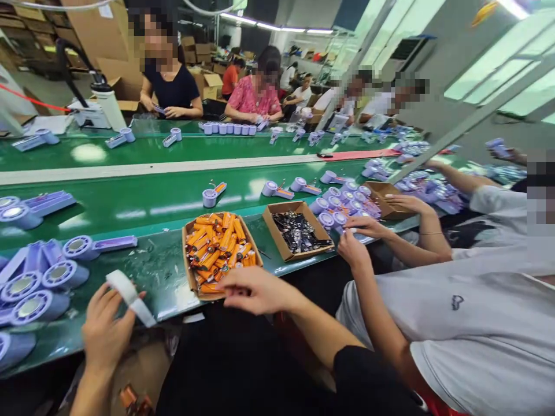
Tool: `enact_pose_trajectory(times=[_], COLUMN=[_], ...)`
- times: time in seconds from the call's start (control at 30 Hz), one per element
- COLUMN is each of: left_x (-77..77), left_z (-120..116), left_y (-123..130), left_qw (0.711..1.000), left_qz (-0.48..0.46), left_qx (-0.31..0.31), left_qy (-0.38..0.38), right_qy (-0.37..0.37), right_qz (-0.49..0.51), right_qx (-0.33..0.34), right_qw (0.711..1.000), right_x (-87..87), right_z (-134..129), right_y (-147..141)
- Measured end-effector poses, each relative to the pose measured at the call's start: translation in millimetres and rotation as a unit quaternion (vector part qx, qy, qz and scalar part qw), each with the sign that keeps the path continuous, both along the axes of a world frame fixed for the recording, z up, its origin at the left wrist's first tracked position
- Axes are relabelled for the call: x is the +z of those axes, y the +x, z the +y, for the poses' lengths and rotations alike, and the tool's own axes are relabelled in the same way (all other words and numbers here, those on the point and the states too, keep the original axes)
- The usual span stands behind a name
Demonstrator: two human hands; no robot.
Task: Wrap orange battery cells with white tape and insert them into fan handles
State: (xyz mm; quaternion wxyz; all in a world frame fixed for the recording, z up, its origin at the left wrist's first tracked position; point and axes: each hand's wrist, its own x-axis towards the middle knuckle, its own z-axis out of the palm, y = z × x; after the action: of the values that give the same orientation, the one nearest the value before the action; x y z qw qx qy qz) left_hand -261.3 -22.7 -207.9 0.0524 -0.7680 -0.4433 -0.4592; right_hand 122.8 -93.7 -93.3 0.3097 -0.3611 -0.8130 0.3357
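Observation:
My left hand [106,329] is at the lower left, its fingers wrapped round a roll of white tape [124,288] with a loose end hanging down. My right hand [251,290] hovers at the front edge of a cardboard box of orange batteries [223,242], fingers bent; whether anything small lies between them is hidden. Left of my left hand lie several lilac fan bodies with round heads [65,273], and one with its handle [115,242] pointing right lies just behind the tape.
A box of black parts [299,231] stands right of the battery box. Beside it a co-worker's hands [355,245] work near piled lilac units [347,202]. Lilac units lie along the green belt [165,199]. Other people sit across the line.

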Motion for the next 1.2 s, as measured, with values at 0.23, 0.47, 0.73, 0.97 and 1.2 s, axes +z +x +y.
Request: enact_pose_trajectory(times=[0.23,0.47,0.73,0.97,1.2], left_x=[-14.2,-17.7,-18.4,-14.2,-5.5], left_z=[6,3,2,3,-3], left_y=[19,18,19,18,20], left_qw=[0.996,0.996,0.996,0.995,0.997], left_qz=[0.073,0.084,0.088,0.094,0.011], left_qx=[-0.019,-0.01,-0.009,-0.002,-0.061], left_qy=[0.043,0.038,0.024,0.015,-0.034], right_qy=[0.055,0.019,-0.005,-0.081,-0.123], right_qz=[-0.084,-0.225,-0.144,0.08,0.204], right_qx=[-0.158,-0.221,-0.223,-0.238,-0.196], right_qw=[0.982,0.949,0.964,0.965,0.951], right_x=[25.5,15.3,-0.3,3.7,19.7], right_z=[70,161,187,168,107], right_y=[31,26,28,32,5])
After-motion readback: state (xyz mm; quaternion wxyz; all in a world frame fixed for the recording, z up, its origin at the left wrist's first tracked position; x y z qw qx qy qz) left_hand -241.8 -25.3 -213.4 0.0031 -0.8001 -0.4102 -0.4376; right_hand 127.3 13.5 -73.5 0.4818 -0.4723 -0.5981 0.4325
